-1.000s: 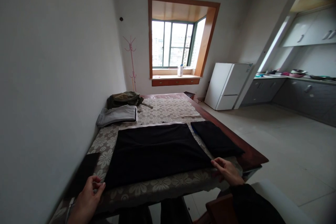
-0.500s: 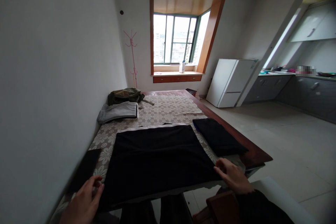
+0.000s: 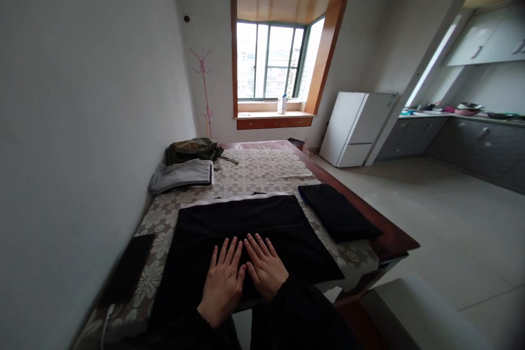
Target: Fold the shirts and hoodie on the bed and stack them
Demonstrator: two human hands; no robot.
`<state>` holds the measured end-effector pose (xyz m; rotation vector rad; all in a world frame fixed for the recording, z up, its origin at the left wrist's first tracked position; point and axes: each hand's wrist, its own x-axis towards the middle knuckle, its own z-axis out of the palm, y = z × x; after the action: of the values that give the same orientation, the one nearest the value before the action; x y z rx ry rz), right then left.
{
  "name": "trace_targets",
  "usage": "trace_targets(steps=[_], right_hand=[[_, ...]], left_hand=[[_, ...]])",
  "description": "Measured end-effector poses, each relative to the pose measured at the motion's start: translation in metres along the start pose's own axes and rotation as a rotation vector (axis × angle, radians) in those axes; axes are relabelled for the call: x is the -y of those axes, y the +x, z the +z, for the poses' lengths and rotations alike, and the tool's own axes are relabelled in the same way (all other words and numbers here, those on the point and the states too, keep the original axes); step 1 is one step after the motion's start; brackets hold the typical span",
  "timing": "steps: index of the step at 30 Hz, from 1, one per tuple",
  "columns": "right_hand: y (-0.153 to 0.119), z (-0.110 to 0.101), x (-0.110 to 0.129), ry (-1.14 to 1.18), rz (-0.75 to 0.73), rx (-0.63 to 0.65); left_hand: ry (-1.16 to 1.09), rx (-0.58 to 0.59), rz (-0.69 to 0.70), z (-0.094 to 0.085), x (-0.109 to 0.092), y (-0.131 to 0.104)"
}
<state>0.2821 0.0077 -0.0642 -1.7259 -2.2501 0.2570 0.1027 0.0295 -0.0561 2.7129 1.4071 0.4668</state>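
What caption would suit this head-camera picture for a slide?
Both hands, left hand and right hand, lie flat side by side on a black cloth spread over a lace-covered table.

Place: a lived-in home flat, dining corner opening onto a kitchen.
Landmark: long wooden table under a floral lace cloth (image 3: 262,172).
Beyond the table: wood-framed bay window (image 3: 283,57) letting daylight in.
Right of the table: white fridge (image 3: 356,128), grey kitchen cabinets (image 3: 471,145).
Left of the window: pink coat stand (image 3: 204,93) standing against the wall.

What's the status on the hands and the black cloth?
Left hand and right hand flat, open, side by side on black cloth. Folded black garment lies apart.
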Motion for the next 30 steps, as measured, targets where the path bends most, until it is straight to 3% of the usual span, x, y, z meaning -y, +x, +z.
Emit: trace_targets(steps=[3, 5, 10, 13, 15, 21, 30], right_hand=[[0.000, -0.024, -0.020, 0.056, -0.040, 0.083], [0.009, -0.049, -0.044, 0.094, -0.021, 0.098], [0.057, -0.104, -0.129, 0.026, 0.355, -0.061], [0.086, -0.110, -0.170, -0.002, 0.501, -0.117], [0.100, -0.105, -0.188, -0.003, 0.581, -0.140], [0.119, -0.085, -0.221, 0.075, 0.662, -0.264], [0.124, -0.082, -0.251, 0.247, 0.615, -0.348]], left_hand=[[-0.074, 0.106, 0.002, -0.017, 0.019, -0.006], [-0.158, 0.182, -0.043, -0.037, 0.042, 0.000], [-0.179, 0.128, -0.366, -0.078, 0.135, 0.048], [-0.136, 0.079, -0.506, -0.080, 0.184, 0.079], [-0.127, 0.044, -0.570, -0.074, 0.204, 0.095], [-0.209, -0.028, -0.645, -0.055, 0.230, 0.122], [-0.311, -0.090, -0.667, -0.050, 0.245, 0.128]])
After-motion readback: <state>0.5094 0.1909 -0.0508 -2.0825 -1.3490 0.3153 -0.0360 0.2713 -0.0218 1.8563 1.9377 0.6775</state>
